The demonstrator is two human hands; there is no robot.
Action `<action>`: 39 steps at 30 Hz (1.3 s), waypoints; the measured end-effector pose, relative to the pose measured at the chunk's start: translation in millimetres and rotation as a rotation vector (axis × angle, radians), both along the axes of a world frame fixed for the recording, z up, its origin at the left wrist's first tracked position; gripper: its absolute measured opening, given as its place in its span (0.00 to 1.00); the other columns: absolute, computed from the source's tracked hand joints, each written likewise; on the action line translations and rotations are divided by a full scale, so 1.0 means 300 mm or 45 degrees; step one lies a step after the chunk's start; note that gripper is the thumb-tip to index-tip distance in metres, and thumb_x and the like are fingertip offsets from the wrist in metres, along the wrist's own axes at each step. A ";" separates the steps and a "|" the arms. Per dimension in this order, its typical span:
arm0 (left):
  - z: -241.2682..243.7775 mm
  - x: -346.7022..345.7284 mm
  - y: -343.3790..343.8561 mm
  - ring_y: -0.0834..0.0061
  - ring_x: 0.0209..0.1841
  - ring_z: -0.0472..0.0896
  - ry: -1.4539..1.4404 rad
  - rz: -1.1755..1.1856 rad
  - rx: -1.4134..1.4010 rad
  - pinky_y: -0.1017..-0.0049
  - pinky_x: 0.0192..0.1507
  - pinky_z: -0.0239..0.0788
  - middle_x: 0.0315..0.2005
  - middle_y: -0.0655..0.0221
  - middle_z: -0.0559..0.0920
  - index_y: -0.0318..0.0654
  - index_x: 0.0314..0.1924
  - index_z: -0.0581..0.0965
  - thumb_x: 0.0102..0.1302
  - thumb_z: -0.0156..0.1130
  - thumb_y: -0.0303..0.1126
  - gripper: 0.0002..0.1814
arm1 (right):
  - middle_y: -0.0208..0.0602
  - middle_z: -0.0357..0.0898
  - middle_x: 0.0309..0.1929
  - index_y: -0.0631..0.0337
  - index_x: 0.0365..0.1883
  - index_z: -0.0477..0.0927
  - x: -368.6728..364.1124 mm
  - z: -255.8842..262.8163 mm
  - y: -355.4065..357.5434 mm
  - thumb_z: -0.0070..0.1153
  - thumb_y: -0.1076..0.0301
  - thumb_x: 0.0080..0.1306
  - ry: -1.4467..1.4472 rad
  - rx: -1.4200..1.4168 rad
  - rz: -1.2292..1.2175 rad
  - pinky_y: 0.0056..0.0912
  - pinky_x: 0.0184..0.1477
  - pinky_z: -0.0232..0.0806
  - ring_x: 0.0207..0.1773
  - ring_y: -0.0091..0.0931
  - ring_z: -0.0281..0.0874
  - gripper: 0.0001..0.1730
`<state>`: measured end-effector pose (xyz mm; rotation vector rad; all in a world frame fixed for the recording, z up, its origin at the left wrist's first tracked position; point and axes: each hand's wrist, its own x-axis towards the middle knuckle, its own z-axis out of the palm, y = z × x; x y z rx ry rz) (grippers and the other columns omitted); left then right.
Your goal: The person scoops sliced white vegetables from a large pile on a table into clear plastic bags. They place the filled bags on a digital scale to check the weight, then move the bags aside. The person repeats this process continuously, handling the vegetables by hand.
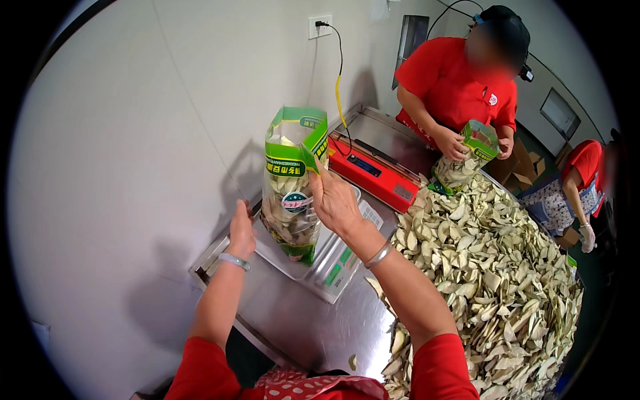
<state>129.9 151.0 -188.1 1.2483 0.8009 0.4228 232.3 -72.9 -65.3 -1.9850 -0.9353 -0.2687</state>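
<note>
My right hand (336,199) pinches the upper right edge of a clear plastic bag (292,200) with green printed bands. Dried pale slices fill the lower part of this bag, and its top gapes. It stands upright over the metal pan of a digital scale (332,265); whether its base bears fully on the pan, I cannot tell. My left hand (242,232) is to the left of the bag, apart from it, fingers raised and holding nothing. A large heap of dried slices (490,280) lies on the steel table (300,320) to the right.
A red heat sealer (372,170) lies behind the scale, near the wall outlet (320,27) with its cord. Across the table a co-worker (455,90) holds another bag (462,160) at the heap. Another person (575,190) is at far right, near cardboard boxes (520,165).
</note>
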 end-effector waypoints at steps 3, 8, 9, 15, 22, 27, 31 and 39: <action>0.187 0.063 0.039 0.63 0.64 0.62 -0.106 -0.059 0.084 0.51 0.62 0.49 0.67 0.62 0.65 0.48 0.73 0.58 0.68 0.41 0.68 0.42 | 0.61 0.78 0.35 0.62 0.64 0.68 -0.002 0.025 0.014 0.41 0.60 0.74 0.052 0.011 0.089 0.51 0.42 0.70 0.37 0.52 0.77 0.24; 0.649 0.175 0.012 0.64 0.59 0.70 -0.155 -0.352 0.293 0.45 0.55 0.61 0.59 0.58 0.72 0.37 0.64 0.67 0.65 0.54 0.58 0.38 | 0.57 0.75 0.24 0.67 0.31 0.75 0.005 0.056 0.054 0.47 0.62 0.73 -0.119 0.117 0.264 0.50 0.33 0.67 0.30 0.52 0.75 0.16; 0.695 0.208 0.025 0.64 0.54 0.74 0.003 -0.446 0.405 0.48 0.49 0.67 0.55 0.57 0.75 0.34 0.61 0.69 0.64 0.56 0.53 0.34 | 0.56 0.75 0.23 0.67 0.30 0.75 0.022 0.072 0.054 0.48 0.62 0.72 -0.118 0.063 0.288 0.50 0.33 0.67 0.30 0.52 0.75 0.17; 0.749 0.173 0.083 0.65 0.26 0.82 0.296 -0.505 0.818 0.67 0.23 0.77 0.31 0.57 0.81 0.24 0.41 0.77 0.58 0.57 0.29 0.14 | 0.58 0.78 0.30 0.66 0.46 0.76 0.098 0.085 -0.032 0.47 0.57 0.72 -0.015 -0.014 0.466 0.48 0.41 0.70 0.38 0.51 0.77 0.19; 0.766 0.160 0.080 0.68 0.32 0.81 0.386 -0.482 0.669 0.64 0.28 0.78 0.35 0.61 0.80 0.32 0.43 0.75 0.59 0.58 0.33 0.14 | 0.59 0.70 0.61 0.68 0.69 0.60 0.089 0.055 -0.062 0.54 0.44 0.66 0.289 0.080 0.451 0.39 0.67 0.60 0.66 0.45 0.67 0.44; 0.830 0.175 0.041 0.71 0.38 0.76 0.389 -0.521 0.695 0.66 0.33 0.78 0.39 0.67 0.77 0.39 0.44 0.75 0.60 0.60 0.38 0.15 | 0.61 0.60 0.69 0.69 0.72 0.53 0.120 0.058 -0.054 0.57 0.40 0.63 0.399 0.187 0.592 0.38 0.72 0.52 0.73 0.43 0.58 0.52; 0.852 0.205 0.022 0.73 0.34 0.77 0.468 -0.553 0.749 0.69 0.30 0.78 0.36 0.67 0.78 0.37 0.42 0.76 0.60 0.59 0.37 0.14 | 0.62 0.60 0.69 0.69 0.72 0.53 0.131 0.036 -0.044 0.59 0.41 0.61 0.327 0.196 0.484 0.39 0.72 0.52 0.73 0.43 0.58 0.54; 0.803 0.359 0.000 0.68 0.19 0.78 0.200 -0.533 0.834 0.67 0.20 0.76 0.24 0.55 0.79 0.23 0.30 0.75 0.57 0.53 0.24 0.08 | 0.62 0.78 0.32 0.67 0.32 0.80 0.122 -0.046 -0.019 0.42 0.54 0.72 0.415 0.067 0.019 0.52 0.46 0.67 0.41 0.55 0.76 0.24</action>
